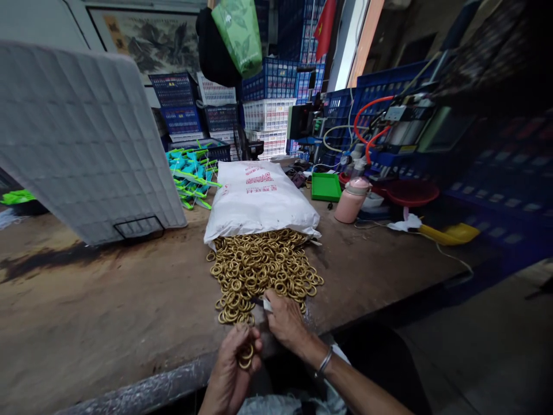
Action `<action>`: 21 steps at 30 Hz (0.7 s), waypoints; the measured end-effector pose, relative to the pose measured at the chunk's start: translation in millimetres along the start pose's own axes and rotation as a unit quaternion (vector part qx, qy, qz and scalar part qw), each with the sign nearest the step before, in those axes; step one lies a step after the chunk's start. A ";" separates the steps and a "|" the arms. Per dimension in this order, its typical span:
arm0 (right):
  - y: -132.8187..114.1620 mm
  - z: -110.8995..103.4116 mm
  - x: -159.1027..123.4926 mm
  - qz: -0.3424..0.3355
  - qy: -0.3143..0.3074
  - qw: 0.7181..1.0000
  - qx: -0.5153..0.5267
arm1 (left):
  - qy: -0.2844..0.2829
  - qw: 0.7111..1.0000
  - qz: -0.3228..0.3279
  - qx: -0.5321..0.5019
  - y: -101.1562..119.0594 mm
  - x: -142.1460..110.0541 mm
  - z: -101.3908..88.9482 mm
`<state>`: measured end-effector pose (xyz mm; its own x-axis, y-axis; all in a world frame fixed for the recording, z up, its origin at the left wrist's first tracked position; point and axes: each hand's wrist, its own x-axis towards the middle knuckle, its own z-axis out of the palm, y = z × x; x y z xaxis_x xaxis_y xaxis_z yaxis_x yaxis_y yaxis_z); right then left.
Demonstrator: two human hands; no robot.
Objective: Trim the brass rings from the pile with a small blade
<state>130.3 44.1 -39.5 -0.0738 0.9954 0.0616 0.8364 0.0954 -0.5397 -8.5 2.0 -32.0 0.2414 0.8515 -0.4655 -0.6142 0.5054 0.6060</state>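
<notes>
A heap of brass-coloured rings spills from the open mouth of a white sack onto the worn wooden bench. My left hand is closed at the bench's near edge around a few of the rings. My right hand rests on the near side of the heap, fingers pinched on a small white and dark piece that I cannot make out. A metal bangle sits on my right wrist.
A grey gridded panel leans on the bench at left. Behind the sack lie teal plastic parts, a green tray, a pink bottle, a red basin and a yellow scoop. Blue and white crates are stacked at the back.
</notes>
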 end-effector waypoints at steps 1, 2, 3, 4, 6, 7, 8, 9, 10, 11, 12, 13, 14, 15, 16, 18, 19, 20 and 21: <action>0.5 -3.0 1.5 0.011 0.003 0.999 0.051 | -0.002 0.999 0.022 0.026 -0.1 2.7 1.0; 0.6 -6.3 2.6 0.022 0.002 0.994 0.110 | 0.000 0.997 0.048 0.058 -0.2 5.7 2.4; 0.3 -9.6 3.2 0.035 -0.003 0.984 0.174 | 0.008 0.992 0.079 0.094 -0.5 8.7 3.9; -0.2 -13.1 3.1 0.050 -0.016 0.969 0.239 | 0.023 0.984 0.115 0.132 -0.6 11.6 5.6; -1.5 -20.0 0.6 0.090 -0.065 0.924 0.367 | 0.055 0.957 0.193 0.209 -0.2 15.9 9.7; -2.2 -23.2 -1.5 0.115 -0.097 0.893 0.423 | 0.061 0.940 0.234 0.242 0.6 17.0 11.9; -2.5 -26.0 -3.8 0.139 -0.129 0.861 0.472 | 0.059 0.923 0.270 0.269 1.8 17.4 14.1; -2.6 -28.5 -6.2 0.160 -0.160 0.830 0.510 | 0.050 0.907 0.298 0.292 3.3 17.2 16.1; -2.4 -30.4 -8.4 0.177 -0.185 0.803 0.538 | 0.035 0.894 0.316 0.314 5.1 16.6 17.8; -1.7 -31.8 -10.2 0.191 -0.202 0.783 0.556 | 0.017 0.883 0.329 0.335 6.8 15.9 19.0; -0.8 -32.6 -11.7 0.203 -0.215 0.769 0.567 | -0.004 0.872 0.337 0.356 8.4 15.2 19.5; 0.5 -32.9 -12.7 0.214 -0.227 0.757 0.574 | -0.027 0.860 0.344 0.378 9.7 14.6 19.3; 2.0 -33.0 -13.4 0.224 -0.239 0.746 0.580 | -0.049 0.846 0.349 0.400 10.4 14.2 18.4; 3.6 -32.8 -13.7 0.234 -0.249 0.736 0.585 | -0.068 0.833 0.352 0.421 10.6 14.1 16.9; 5.2 -32.5 -13.9 0.243 -0.258 0.725 0.591 | -0.085 0.822 0.351 0.440 10.4 13.9 14.9; 8.1 -32.2 -14.3 0.255 -0.276 0.702 0.605 | -0.113 0.810 0.335 0.467 8.7 13.3 10.5; 9.0 -32.3 -14.6 0.258 -0.284 0.693 0.610 | -0.123 0.810 0.325 0.473 7.5 12.7 8.5; 9.5 -32.4 -15.2 0.258 -0.292 0.687 0.614 | -0.131 0.812 0.314 0.474 6.4 11.8 7.1; 9.4 -32.6 -16.0 0.255 -0.299 0.685 0.614 | -0.135 0.816 0.303 0.473 5.3 10.5 6.3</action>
<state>157.0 28.7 -18.2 -0.4587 0.6939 -0.5551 -0.2228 -0.6945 -0.6841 -4.5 14.5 -29.7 0.3438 0.9202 0.1873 0.1414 -0.2479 0.9584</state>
